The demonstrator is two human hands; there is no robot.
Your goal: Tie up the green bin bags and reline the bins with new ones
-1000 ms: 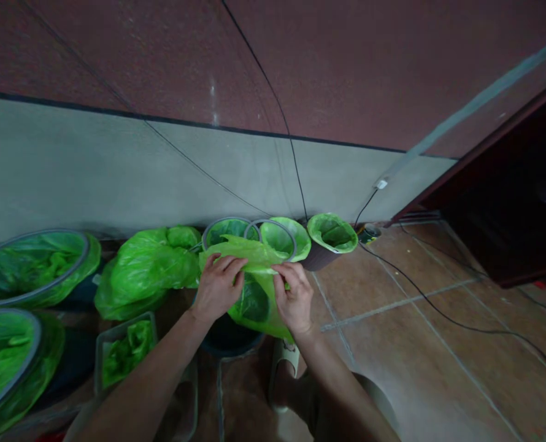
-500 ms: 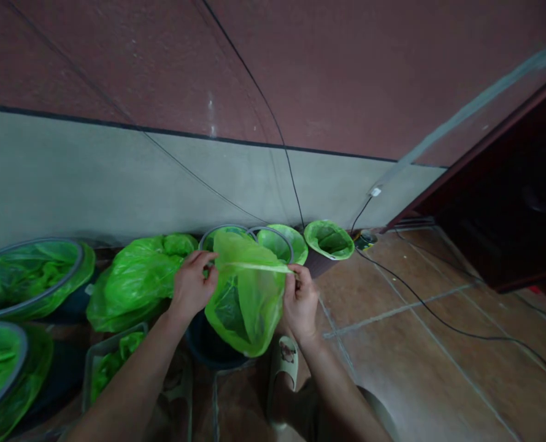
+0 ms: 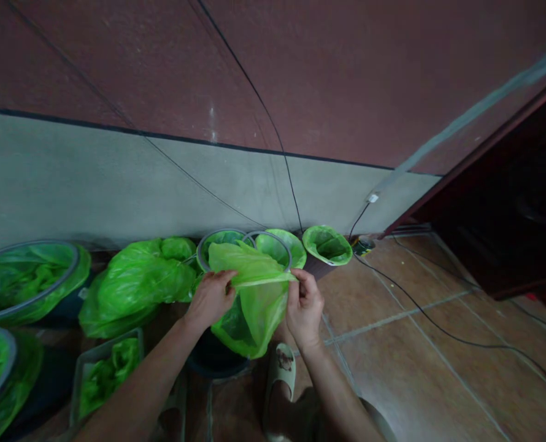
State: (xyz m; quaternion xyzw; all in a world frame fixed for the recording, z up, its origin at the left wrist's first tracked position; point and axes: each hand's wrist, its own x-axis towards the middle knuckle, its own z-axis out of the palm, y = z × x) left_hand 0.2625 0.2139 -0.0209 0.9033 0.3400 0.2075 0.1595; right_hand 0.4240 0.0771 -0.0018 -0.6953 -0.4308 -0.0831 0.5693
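Observation:
A translucent green plastic bag (image 3: 259, 288) is stretched between my two hands, its top edge pulled into a taut band and its lower part hanging down. My left hand (image 3: 213, 298) pinches the band's left end with thumb and fingers. At the right end, my right hand (image 3: 304, 304) grips the edge between thumb and curled fingers. Beneath the bag stands a dark bucket (image 3: 218, 362), partly covered by it and by my left hand. Just behind the bag are a lined bin with a grey rim (image 3: 224, 234) and a second green-lined bin (image 3: 296, 245).
Along the wall stand a dark bin with a green liner (image 3: 327, 245) and, at left, larger lined bins (image 3: 29, 279). A bulging green bag (image 3: 144, 279) lies between them. A tray of crumpled green bags (image 3: 110, 374) is lower left. A black cable (image 3: 438, 325) crosses the tiles.
My left hand has moved right, nearer my right hand, and now pinches the bag's edge. The band between the hands is shorter and the bag's upper part has folded over.

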